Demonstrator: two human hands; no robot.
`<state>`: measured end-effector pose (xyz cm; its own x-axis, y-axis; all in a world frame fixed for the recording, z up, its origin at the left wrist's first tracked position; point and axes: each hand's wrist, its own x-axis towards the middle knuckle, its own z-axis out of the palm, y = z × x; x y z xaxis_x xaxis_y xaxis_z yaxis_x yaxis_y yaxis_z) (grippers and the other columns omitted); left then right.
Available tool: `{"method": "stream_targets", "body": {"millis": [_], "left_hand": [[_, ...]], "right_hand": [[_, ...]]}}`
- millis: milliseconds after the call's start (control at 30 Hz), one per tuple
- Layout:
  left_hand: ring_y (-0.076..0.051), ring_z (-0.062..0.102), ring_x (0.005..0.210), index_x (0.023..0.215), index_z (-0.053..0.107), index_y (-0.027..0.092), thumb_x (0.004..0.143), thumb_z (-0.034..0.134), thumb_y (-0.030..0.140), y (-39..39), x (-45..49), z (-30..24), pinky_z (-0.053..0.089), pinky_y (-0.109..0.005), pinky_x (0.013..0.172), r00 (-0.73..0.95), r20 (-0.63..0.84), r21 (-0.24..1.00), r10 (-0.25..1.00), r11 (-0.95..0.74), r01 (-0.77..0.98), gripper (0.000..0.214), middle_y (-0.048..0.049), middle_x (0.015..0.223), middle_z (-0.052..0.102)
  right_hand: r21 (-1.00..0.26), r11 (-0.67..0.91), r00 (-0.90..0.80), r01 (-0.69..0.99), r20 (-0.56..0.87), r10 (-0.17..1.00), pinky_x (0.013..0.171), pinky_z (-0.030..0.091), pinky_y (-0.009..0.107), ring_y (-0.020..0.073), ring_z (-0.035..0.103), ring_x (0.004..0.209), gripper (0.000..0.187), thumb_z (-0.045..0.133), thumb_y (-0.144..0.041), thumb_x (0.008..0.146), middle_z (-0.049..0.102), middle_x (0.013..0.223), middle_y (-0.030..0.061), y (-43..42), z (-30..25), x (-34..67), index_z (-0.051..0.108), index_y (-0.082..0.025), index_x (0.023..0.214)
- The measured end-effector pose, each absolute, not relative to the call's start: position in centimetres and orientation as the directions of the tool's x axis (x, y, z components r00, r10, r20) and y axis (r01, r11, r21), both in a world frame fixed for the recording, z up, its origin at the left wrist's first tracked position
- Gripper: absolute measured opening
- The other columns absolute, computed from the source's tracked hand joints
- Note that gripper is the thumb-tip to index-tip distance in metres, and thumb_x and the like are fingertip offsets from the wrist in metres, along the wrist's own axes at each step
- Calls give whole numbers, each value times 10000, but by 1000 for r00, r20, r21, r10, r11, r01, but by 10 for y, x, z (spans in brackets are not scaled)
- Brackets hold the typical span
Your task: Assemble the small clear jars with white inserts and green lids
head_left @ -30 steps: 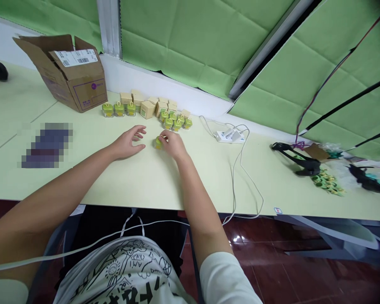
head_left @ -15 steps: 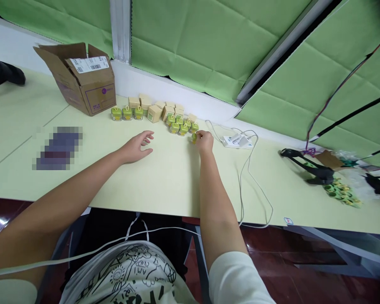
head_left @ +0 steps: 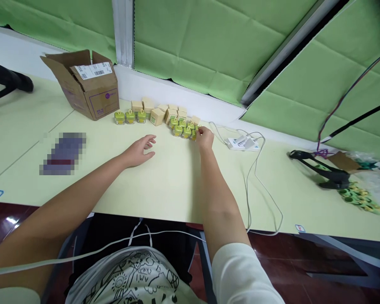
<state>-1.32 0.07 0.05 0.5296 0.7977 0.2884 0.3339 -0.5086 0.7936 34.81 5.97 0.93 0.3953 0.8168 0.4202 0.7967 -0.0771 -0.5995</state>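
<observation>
My right hand (head_left: pixel 205 138) pinches the top of a small green-lidded jar (head_left: pixel 193 135) at the right end of a cluster; its fingers partly cover that jar. Beside it stand several like jars (head_left: pixel 177 130) with clear bases and little loops on top, close together in rows. My left hand (head_left: pixel 138 152) rests at the table with its fingers apart, holding nothing. Three more such jars (head_left: pixel 130 117) stand in a row farther back on the left. Behind the jars are several small beige boxes (head_left: pixel 157 116), some touching one another.
An open cardboard box (head_left: pixel 103 103) stands at the back left. A blurred-out flat thing (head_left: pixel 65 154) lies on the left of the table. Right of my right hand are a white power strip (head_left: pixel 243 144) and loose cables. Farther right lie a black stand-like object (head_left: pixel 323 169) and green pieces (head_left: pixel 359 197).
My right hand has brought the jar back against the cluster's right end. My left hand keeps much the same pose. The whole view has shifted slightly.
</observation>
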Motion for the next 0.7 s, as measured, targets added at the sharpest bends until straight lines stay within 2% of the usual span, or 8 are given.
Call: {"method": "stream_targets", "body": {"millis": [300, 400, 467, 567, 633, 700], "left_hand": [[-277, 664, 1217, 1499, 500, 250, 870, 711, 432, 1, -13, 1, 549, -489, 1111, 532, 263, 789, 805, -497, 362, 688, -125, 1418, 655], [-275, 660, 1231, 1505, 494, 236, 881, 704, 421, 1, -13, 1, 552, -481, 1110, 532, 271, 785, 802, -504, 360, 684, -128, 1422, 653], [-272, 655, 1249, 1508, 495, 229, 890, 696, 414, 1, -13, 1, 554, -471, 1113, 526, 284, 778, 802, -513, 362, 676, -126, 1416, 657], [-265, 657, 1262, 1494, 517, 234, 905, 684, 403, 3, -12, -1, 555, -459, 1124, 504, 302, 766, 809, -521, 377, 635, -113, 1398, 674], [-262, 667, 1255, 1455, 558, 231, 917, 671, 398, 5, -11, -4, 557, -457, 1130, 497, 323, 755, 806, -536, 378, 575, -110, 1385, 684], [-263, 681, 1235, 1379, 619, 224, 927, 657, 400, 8, -10, -8, 563, -457, 1127, 502, 348, 741, 792, -561, 370, 487, -111, 1379, 687]], "right_hand": [[-650, -84, 439, 755, 407, 801, 1008, 518, 372, 232, 697, 993, 349, 554, -180, 939, 790, 1101, 162, 58, 9, 342, 743, -97, 1221], [-668, -94, 474, 738, 414, 777, 1037, 514, 399, 242, 706, 1030, 362, 501, -201, 984, 776, 1123, 173, 55, 16, 343, 721, -85, 1246], [-672, -77, 497, 736, 460, 735, 1070, 505, 424, 244, 707, 1076, 382, 434, -223, 1025, 762, 1150, 173, 55, 26, 347, 696, -83, 1266], [-663, 52, 509, 746, 619, 598, 1073, 528, 441, 226, 723, 1069, 369, 379, -267, 1063, 758, 1109, 126, 55, 53, 352, 684, -122, 1212], [-610, 169, 457, 774, 723, 517, 1056, 549, 442, 206, 732, 1052, 386, 340, -320, 1089, 751, 1092, 96, 55, 75, 345, 684, -165, 1173], [-563, 229, 393, 794, 764, 512, 1035, 560, 421, 194, 732, 1056, 399, 314, -320, 1098, 752, 1126, 108, 55, 94, 324, 677, -174, 1178]]}}
